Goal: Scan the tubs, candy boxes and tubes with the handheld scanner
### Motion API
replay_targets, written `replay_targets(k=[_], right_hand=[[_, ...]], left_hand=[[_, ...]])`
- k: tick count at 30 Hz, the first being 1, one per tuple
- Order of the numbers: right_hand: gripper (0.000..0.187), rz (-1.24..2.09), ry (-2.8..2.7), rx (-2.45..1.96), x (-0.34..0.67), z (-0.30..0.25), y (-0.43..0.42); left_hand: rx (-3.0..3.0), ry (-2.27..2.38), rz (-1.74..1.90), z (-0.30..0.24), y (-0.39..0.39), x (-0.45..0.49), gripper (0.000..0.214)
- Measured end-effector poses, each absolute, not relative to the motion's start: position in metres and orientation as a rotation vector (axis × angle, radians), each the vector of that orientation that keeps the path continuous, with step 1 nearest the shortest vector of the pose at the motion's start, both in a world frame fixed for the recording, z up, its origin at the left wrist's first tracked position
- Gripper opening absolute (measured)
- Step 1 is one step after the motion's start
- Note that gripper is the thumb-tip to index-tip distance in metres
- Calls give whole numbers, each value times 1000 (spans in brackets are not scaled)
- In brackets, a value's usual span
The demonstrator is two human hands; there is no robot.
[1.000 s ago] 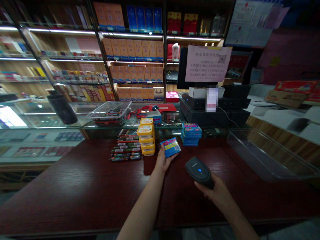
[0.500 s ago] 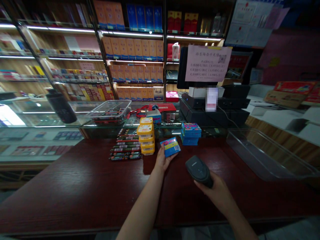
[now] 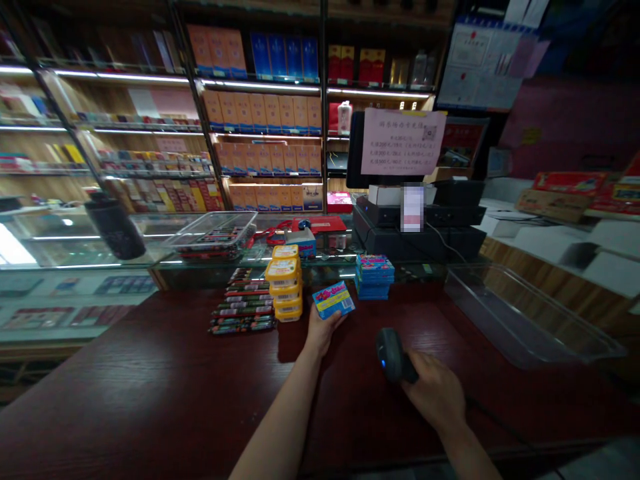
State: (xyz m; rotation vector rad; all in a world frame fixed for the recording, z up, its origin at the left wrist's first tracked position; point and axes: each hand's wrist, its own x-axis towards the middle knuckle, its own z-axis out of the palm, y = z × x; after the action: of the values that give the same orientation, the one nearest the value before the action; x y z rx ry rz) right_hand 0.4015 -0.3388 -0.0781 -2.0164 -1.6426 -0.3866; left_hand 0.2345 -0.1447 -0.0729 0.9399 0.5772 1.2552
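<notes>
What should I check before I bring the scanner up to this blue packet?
1. Packet gripped in left hand: ok.
2. Scanner gripped in right hand: ok.
3. Scanner powered: ok, a blue light shows on it.
4. Barcode turned toward scanner: cannot tell, the print is too small.
5. Space between packet and scanner free: ok, only bare counter lies there.
</notes>
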Motion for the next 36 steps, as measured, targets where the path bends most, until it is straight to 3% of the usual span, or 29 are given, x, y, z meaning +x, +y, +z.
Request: replay_targets(k=[5,9,12,20,27,33,36], right_hand=[[28,-353,-1631,-1967,407,-85,-337],[29,-349,-1638,-1964,408,-88,-335],[30,-325,-1603,-1989,407,-87,-336],[34,-281,-1605,-2005,405,-85,-335],[37,-187,-1591,-2023,404,-78,-336],[36,-170,-1588,-2051,404,-73,-336],[36,-166,-1588,-2075,403,-72,-336]], left_hand=[[1521,919,1539,-45,-145,234,34],[1815,976,1791,-3,-141,245,30],[2137,923,1838,27,-130,262,15],[2981,657,1283,46,-96,323,23],[3009,490,1034,26,-84,344,30],[2533,885,1467,4,-83,322,25],[2275,975,1488,-1,-84,319,18]])
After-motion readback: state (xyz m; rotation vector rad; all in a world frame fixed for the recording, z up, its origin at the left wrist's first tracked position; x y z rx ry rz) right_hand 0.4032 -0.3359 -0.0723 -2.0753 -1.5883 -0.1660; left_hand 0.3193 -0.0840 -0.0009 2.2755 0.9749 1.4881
